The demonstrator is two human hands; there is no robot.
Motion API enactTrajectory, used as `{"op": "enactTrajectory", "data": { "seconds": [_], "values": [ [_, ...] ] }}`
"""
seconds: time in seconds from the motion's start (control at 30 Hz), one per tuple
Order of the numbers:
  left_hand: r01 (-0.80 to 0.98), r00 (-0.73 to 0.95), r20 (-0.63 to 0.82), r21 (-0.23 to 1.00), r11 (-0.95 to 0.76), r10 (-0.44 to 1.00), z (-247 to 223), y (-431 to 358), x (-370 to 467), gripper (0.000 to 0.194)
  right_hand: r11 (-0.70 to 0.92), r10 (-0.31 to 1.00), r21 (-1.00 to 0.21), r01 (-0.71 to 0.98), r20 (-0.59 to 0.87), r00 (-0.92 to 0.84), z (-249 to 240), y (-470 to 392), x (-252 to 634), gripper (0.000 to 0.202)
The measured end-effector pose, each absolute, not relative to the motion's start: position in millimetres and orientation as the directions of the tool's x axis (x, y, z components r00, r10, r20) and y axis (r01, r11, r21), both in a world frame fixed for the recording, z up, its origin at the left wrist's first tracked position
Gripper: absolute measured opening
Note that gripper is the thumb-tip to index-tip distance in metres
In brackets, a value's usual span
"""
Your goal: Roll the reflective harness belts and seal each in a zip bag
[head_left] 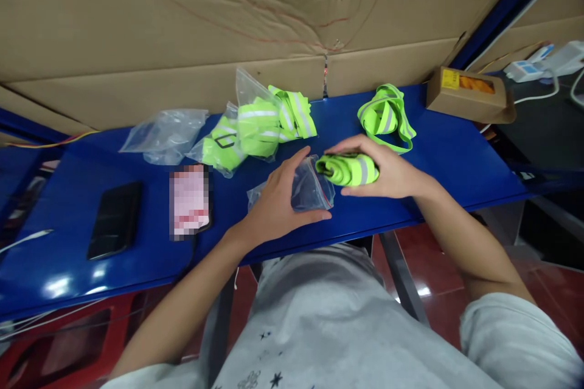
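Note:
My right hand is wrapped round a rolled neon-green strap with silver reflective bands, held above the blue table. To its left, my left hand has its thumb and fingers spread apart, with nothing gripped between them. A clear zip bag with a red seal line lies behind and between the hands, partly covered by the left one. Further back sit green straps in clear bags, and a loose green strap lies coiled behind my right hand.
Clear plastic bags lie at the back left. A black phone and a device with a blurred screen rest on the blue table. A cardboard box stands at the back right, before a cardboard wall.

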State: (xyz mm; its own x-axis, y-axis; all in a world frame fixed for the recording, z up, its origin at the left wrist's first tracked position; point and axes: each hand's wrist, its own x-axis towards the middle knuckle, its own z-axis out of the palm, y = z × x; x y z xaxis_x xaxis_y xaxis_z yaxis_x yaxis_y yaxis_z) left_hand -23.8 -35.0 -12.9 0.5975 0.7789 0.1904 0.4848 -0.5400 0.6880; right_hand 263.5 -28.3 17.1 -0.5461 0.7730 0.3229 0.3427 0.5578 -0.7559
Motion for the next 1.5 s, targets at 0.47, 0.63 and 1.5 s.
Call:
{"op": "enactTrajectory", "data": {
  "seconds": [0.47, 0.63, 1.5],
  "values": [
    [0.525, 0.762, 0.119, 0.464, -0.714, 0.637, -12.1, -31.1, -24.2, 0.116, 0.846, 0.531, -0.188, 0.498, 0.229, -0.816, 5.6, -45.2, 233.4, 0.049],
    [0.546, 0.746, 0.154, 0.416, -0.727, 0.648, -14.2, -25.8, -23.3, 0.118, 0.811, 0.571, -0.02, 0.585, 0.249, -0.783, 7.8, -46.0, 224.5, 0.026],
    [0.305, 0.733, 0.104, 0.833, -0.461, 0.672, -7.6, -0.5, -22.8, 0.122, 0.852, 0.521, -0.277, 0.444, 0.54, -0.662, -7.3, -17.1, 214.5, 0.038]
  ]
}}
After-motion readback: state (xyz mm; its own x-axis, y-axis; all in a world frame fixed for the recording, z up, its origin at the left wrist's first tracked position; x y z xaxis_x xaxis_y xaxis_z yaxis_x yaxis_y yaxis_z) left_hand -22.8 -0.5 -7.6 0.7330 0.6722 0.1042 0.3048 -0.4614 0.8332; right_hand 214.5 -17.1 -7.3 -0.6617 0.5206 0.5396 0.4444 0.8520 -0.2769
